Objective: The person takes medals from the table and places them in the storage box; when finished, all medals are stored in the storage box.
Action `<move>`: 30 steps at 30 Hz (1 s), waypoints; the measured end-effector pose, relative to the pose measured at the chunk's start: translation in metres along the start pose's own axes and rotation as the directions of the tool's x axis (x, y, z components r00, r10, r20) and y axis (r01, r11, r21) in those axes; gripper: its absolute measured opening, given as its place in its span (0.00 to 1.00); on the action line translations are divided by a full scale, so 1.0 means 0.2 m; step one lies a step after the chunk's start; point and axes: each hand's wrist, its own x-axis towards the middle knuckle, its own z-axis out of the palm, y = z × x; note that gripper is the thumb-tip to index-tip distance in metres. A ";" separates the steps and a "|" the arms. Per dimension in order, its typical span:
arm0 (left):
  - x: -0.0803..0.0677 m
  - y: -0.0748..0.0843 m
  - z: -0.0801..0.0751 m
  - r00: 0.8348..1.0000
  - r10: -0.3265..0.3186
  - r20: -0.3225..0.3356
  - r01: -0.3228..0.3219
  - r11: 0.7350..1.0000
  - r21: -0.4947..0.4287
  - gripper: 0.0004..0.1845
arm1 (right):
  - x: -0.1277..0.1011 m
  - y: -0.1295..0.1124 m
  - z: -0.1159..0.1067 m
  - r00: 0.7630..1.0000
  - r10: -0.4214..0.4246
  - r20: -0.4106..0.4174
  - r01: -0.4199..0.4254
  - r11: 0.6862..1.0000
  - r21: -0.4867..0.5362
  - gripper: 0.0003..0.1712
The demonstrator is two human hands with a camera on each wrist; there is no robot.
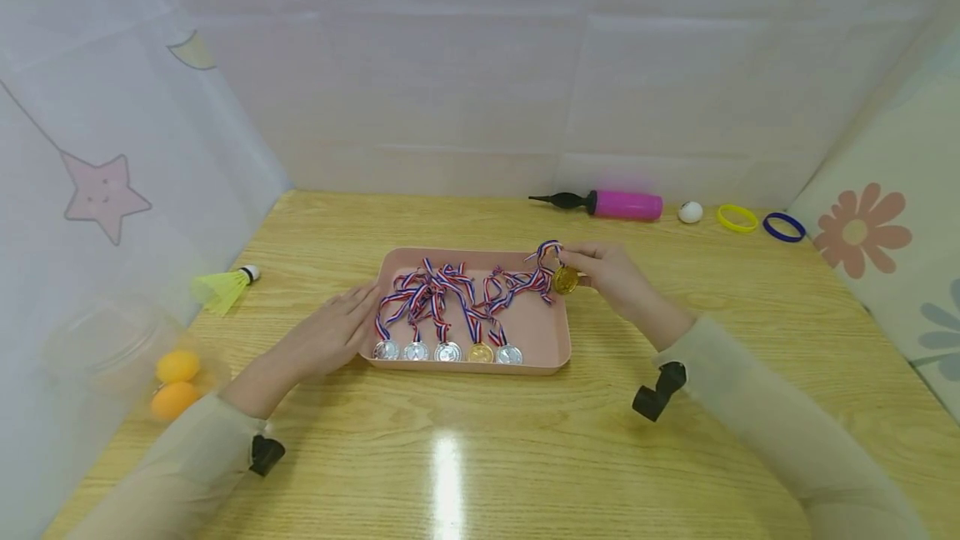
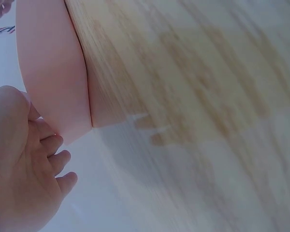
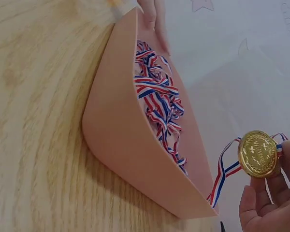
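A pink tray (image 1: 536, 348) stands mid-table with several medals in it. Silver medals (image 1: 447, 352) and one gold medal (image 1: 481, 353) line its near side, their red, white and blue ribbons (image 1: 438, 294) tangled behind them. My left hand (image 1: 337, 327) rests against the tray's left edge with fingers extended; in the left wrist view that hand (image 2: 29, 159) touches the tray wall (image 2: 53, 67). Over the tray's right edge, my right hand (image 1: 611, 277) pinches another gold medal (image 1: 566, 279) near its ribbon. The right wrist view shows this gold medal (image 3: 258, 153) face on, ribbon trailing into the tray.
Along the back lie a pink and black hand pump (image 1: 626, 205), a white ball (image 1: 690, 212), a yellow wristband (image 1: 737, 218) and a dark blue wristband (image 1: 784, 227). At left are a yellow shuttlecock (image 1: 225, 290) and a clear container (image 1: 105, 348) with orange balls (image 1: 177, 367).
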 end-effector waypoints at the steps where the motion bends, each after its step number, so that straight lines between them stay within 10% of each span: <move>1: 0.00 0.00 0.00 1.000 0.000 0.000 0.000 1.000 0.000 0.26 | 0.00 0.01 0.00 1.000 -0.003 0.002 0.004 0.998 -0.069 0.21; 8: 0.00 0.00 0.00 1.000 -0.004 -0.001 0.004 1.000 -0.005 0.26 | -0.03 0.07 0.02 0.994 0.025 0.103 0.017 0.920 -0.391 0.17; 17: 0.00 0.00 0.00 1.000 -0.009 0.016 0.009 1.000 -0.008 0.26 | -0.05 0.16 0.06 0.945 0.006 0.326 0.178 0.829 -0.530 0.07; 30: 0.00 0.00 0.00 1.000 -0.011 0.008 0.011 1.000 -0.016 0.26 | -0.06 0.21 0.12 0.919 -0.071 0.388 0.321 0.706 -0.631 0.03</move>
